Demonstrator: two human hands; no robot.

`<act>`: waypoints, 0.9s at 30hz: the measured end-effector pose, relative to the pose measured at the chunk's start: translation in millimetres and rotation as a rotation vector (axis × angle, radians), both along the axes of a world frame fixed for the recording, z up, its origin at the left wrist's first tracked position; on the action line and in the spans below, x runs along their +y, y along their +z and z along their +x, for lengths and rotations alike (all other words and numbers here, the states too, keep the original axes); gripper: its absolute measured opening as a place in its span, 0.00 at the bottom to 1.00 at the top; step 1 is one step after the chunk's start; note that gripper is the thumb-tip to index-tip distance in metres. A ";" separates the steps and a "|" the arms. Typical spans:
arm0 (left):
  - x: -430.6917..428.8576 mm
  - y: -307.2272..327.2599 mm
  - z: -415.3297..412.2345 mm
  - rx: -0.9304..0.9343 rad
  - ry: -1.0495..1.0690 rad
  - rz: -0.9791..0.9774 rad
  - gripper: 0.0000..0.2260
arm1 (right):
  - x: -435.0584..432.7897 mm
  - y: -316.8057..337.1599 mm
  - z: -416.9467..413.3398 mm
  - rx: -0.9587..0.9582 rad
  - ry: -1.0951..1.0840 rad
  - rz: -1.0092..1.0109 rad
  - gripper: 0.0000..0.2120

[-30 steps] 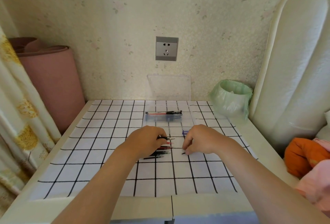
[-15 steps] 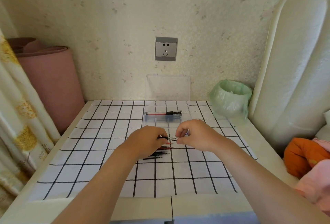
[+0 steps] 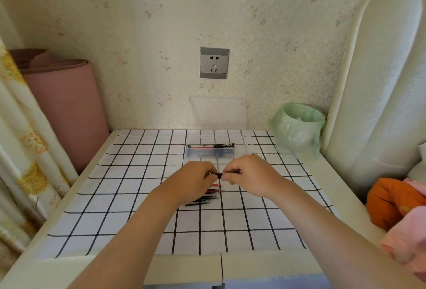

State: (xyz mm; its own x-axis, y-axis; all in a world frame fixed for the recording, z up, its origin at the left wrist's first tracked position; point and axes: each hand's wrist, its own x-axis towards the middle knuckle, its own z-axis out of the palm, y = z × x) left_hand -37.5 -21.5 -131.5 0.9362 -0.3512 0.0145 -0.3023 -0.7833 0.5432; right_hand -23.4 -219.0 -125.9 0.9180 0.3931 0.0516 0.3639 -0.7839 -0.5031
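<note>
Pen point(image 3: 218, 174) first: it sits level between my two hands, just above the checked cloth point(image 3: 129, 173). Only a short black stretch shows in the gap between my fingers; the rest is hidden. My left hand point(image 3: 196, 180) pinches one end and my right hand point(image 3: 250, 178) the other, fingers curled. Under my left hand lies a small heap of refills point(image 3: 208, 197) — some black, some red. Just beyond my knuckles stands a clear plastic box point(image 3: 211, 157), with pens point(image 3: 211, 146) along its far side.
</note>
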 end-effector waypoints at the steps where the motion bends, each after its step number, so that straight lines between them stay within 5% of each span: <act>1: 0.1 -0.2 0.1 0.002 0.000 0.004 0.09 | 0.1 0.6 -0.2 0.010 0.015 0.009 0.08; 7: 7.4 3.0 1.6 0.017 0.009 -0.025 0.08 | 6.4 0.2 -6.1 -0.010 0.083 0.002 0.08; 13: 8.3 0.8 -4.7 -0.015 -0.047 -0.035 0.09 | 9.5 -2.2 -12.6 0.042 0.064 0.068 0.20; 19: 0.6 -2.8 -5.2 -0.083 -0.067 -0.051 0.09 | 4.7 -1.8 -14.5 0.133 0.036 0.061 0.11; 27: -7.6 -12.0 8.2 -0.615 0.068 0.003 0.25 | -22.1 13.4 18.7 -0.135 -0.238 0.156 0.10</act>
State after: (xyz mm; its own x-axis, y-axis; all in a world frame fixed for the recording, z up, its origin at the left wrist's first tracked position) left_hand -29.3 -29.0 -143.5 0.7772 -0.2915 0.5577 -0.5083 -0.8133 0.2832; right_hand -4.8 -241.0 -112.5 0.9640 0.1460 0.2222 0.2514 -0.7723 -0.5834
